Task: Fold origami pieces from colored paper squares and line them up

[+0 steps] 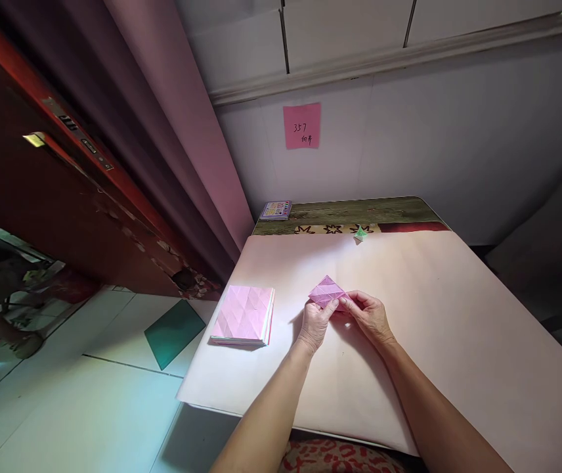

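Observation:
Between both hands, a little above the table, is a folded piece of pink origami paper (327,289) with crease lines across it. My left hand (314,323) grips its lower left side, thumb on top. My right hand (368,315) pinches the lower right corner between thumb and fingers. The two thumbs come close together at the near edge, and the fingers under the paper are partly hidden. To the left lies a stack of square papers (242,314), its top sheet pink and creased. A small green folded paper piece (360,233) rests farther back.
A white cover (419,315) lies over most of the table. At the back left corner sits a small printed packet (276,210). A pink note (302,126) is stuck to the wall. On the floor at left is a dark green sheet (174,334), near a door and a curtain.

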Tool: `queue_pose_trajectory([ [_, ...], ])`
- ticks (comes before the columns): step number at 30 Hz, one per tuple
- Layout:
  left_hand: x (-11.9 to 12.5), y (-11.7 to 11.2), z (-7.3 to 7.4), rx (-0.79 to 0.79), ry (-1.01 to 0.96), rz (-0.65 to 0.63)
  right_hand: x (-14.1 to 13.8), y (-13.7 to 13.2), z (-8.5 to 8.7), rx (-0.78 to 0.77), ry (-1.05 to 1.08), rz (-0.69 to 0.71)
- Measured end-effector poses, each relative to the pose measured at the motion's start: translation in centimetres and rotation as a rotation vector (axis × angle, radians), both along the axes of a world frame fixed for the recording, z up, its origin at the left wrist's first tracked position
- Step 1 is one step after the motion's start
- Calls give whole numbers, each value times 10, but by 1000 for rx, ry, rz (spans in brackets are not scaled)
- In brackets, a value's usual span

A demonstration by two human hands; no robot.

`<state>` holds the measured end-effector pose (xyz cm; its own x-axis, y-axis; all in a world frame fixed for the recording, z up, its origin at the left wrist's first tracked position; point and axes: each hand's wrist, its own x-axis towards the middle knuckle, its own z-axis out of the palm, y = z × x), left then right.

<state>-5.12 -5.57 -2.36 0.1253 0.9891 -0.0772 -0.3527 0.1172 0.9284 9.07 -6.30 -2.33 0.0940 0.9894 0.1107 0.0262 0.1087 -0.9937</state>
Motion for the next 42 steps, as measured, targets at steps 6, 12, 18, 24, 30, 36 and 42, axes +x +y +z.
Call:
queue_pose_trajectory([
  [6,-6,8,10,-76,-327,121,5,0,6,-50,90,39],
  [12,-13,8,10,-171,-379,33,6,-2,8,-61,66,113],
  [18,-19,11,5,-182,-482,3,6,-2,2,-52,44,128],
  [24,-16,7,8,-163,-366,-39,5,-2,1,-3,-44,140],
  [30,-9,7,1,-87,-247,29,4,-1,-4,10,-39,93],
  [36,-1,1,4,-21,-150,-19,3,1,-3,19,-58,-1],
  [42,1,0,2,-27,8,-58,2,-2,3,14,-6,-10],
])
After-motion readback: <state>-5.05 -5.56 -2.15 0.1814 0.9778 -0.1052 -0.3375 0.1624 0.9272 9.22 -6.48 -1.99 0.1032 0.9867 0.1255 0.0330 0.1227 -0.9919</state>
